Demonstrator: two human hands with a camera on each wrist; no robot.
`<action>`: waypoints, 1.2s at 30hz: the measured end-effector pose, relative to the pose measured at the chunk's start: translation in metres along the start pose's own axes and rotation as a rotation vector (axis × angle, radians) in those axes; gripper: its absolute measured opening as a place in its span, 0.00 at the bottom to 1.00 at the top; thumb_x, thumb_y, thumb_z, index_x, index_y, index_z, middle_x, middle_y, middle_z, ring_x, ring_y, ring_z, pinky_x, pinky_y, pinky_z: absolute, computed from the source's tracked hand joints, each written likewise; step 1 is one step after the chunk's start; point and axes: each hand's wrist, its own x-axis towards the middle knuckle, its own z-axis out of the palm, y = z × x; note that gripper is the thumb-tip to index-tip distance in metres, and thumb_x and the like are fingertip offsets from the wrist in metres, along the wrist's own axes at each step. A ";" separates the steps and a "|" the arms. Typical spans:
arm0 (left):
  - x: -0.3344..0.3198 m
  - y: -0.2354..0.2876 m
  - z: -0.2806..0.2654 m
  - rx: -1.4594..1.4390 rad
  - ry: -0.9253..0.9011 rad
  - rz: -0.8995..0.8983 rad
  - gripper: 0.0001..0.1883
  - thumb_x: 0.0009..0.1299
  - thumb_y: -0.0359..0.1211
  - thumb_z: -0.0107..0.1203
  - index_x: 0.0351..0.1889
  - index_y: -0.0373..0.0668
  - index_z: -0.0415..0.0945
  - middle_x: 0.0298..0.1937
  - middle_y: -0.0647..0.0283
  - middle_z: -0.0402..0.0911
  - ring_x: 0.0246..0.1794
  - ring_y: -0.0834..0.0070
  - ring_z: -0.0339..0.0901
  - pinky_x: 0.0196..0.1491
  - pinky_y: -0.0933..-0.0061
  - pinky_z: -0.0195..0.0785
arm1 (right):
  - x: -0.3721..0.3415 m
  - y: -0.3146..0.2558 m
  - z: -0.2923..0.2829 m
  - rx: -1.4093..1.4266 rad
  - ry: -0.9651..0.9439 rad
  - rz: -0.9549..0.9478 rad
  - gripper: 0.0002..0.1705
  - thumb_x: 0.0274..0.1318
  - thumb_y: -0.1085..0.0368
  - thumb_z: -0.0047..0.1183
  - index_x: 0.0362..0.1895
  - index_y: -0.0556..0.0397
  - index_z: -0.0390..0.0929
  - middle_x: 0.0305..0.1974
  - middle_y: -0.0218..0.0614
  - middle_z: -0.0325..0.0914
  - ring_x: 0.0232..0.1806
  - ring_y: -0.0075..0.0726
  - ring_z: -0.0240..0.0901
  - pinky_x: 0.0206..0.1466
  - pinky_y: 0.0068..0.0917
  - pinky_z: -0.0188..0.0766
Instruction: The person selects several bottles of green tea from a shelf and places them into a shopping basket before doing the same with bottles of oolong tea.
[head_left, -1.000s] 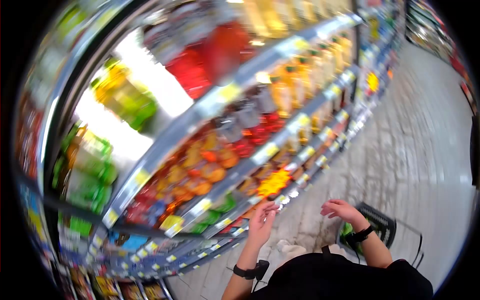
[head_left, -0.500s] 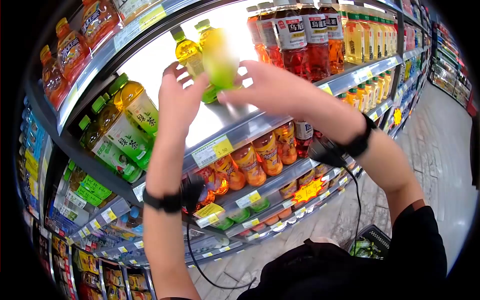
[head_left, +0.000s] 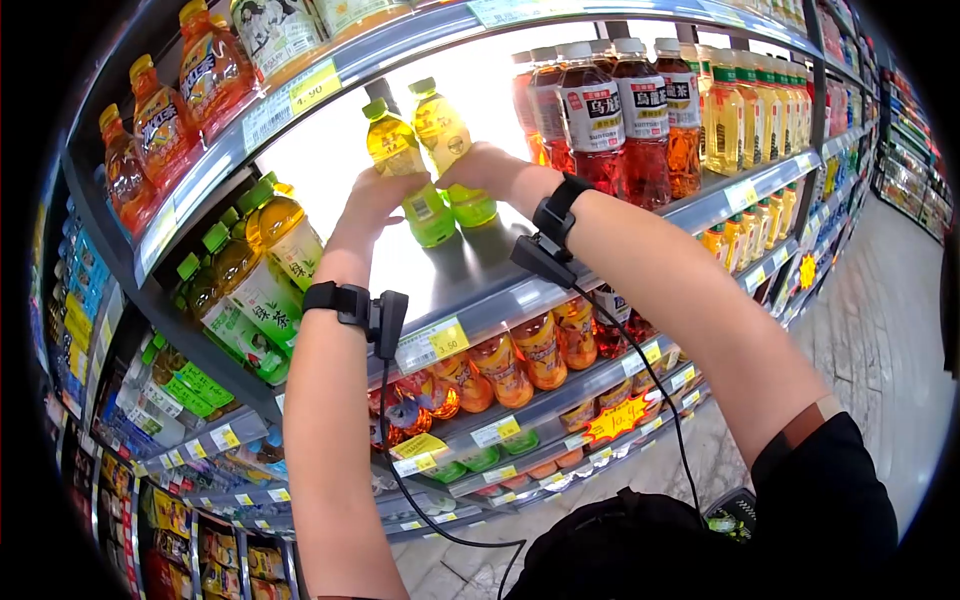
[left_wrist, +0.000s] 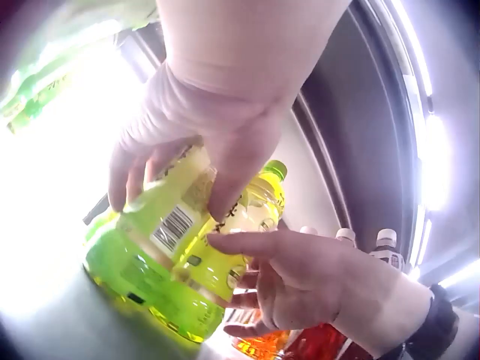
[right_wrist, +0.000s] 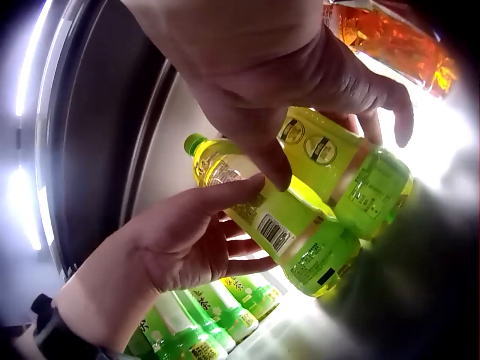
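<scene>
Two drink bottles with green caps and yellow-green contents stand side by side, close together, on the lit shelf (head_left: 480,250). Around the left bottle (head_left: 397,150) curls my left hand (head_left: 378,205), its thumb across the front of the label. My right hand (head_left: 487,172) grips the right bottle (head_left: 440,122) from its right side, fingers behind it. From the left wrist, the barcode of the left bottle (left_wrist: 169,232) shows below my thumb. In the right wrist view, the right bottle (right_wrist: 322,154) lies partly under my right hand (right_wrist: 300,105).
Green tea bottles (head_left: 250,280) stand left of a dark shelf divider. Dark-red oolong bottles (head_left: 592,120) line the shelf to the right. A price rail (head_left: 430,345) runs along the front edge, with orange drinks (head_left: 500,365) below. A basket (head_left: 735,510) is low at right.
Both hands have risen from low over the floor to the lit shelf. Half a second ago they closed in around a blurred bottle; now each holds one of two bottles side by side.
</scene>
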 end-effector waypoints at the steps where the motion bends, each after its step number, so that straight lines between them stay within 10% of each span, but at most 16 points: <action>1: -0.004 -0.001 -0.006 -0.044 -0.039 -0.007 0.24 0.61 0.41 0.65 0.53 0.43 0.76 0.50 0.61 0.81 0.50 0.67 0.78 0.49 0.60 0.72 | 0.001 -0.001 0.001 -0.097 0.005 -0.039 0.33 0.32 0.57 0.75 0.43 0.64 0.81 0.45 0.43 0.81 0.42 0.38 0.80 0.44 0.32 0.78; 7: -0.078 0.025 -0.004 -0.052 -0.002 0.039 0.25 0.62 0.37 0.65 0.56 0.39 0.72 0.51 0.60 0.80 0.50 0.67 0.78 0.51 0.61 0.73 | -0.082 -0.043 -0.028 -0.143 -0.104 0.058 0.32 0.34 0.59 0.72 0.46 0.63 0.79 0.44 0.47 0.81 0.44 0.39 0.80 0.47 0.33 0.77; 16: -0.179 0.007 0.004 -0.361 -0.042 0.599 0.28 0.66 0.31 0.62 0.62 0.33 0.64 0.54 0.53 0.76 0.55 0.64 0.76 0.57 0.62 0.71 | -0.197 -0.023 -0.054 0.285 -0.099 -0.725 0.38 0.44 0.74 0.57 0.63 0.58 0.59 0.55 0.38 0.70 0.57 0.31 0.68 0.60 0.32 0.66; 19: -0.202 0.013 0.018 -0.576 -0.113 0.706 0.38 0.66 0.46 0.63 0.65 0.31 0.60 0.54 0.47 0.75 0.56 0.55 0.75 0.55 0.57 0.73 | -0.239 -0.030 -0.068 0.413 -0.198 -0.632 0.44 0.41 0.74 0.56 0.67 0.57 0.54 0.58 0.39 0.66 0.60 0.33 0.65 0.62 0.33 0.64; 28: -0.278 -0.027 0.086 -1.075 -0.343 0.166 0.42 0.69 0.61 0.49 0.60 0.28 0.62 0.48 0.47 0.77 0.42 0.59 0.80 0.44 0.59 0.76 | -0.327 0.019 -0.043 1.092 -0.437 0.094 0.57 0.36 0.63 0.61 0.73 0.54 0.46 0.59 0.49 0.69 0.55 0.47 0.74 0.56 0.43 0.74; 36: -0.281 -0.068 0.157 -1.055 -0.427 0.019 0.41 0.73 0.65 0.32 0.61 0.35 0.62 0.41 0.55 0.79 0.34 0.69 0.79 0.34 0.69 0.75 | -0.387 0.075 -0.033 0.903 -0.020 0.168 0.53 0.41 0.66 0.57 0.74 0.48 0.44 0.59 0.48 0.68 0.55 0.45 0.73 0.57 0.43 0.72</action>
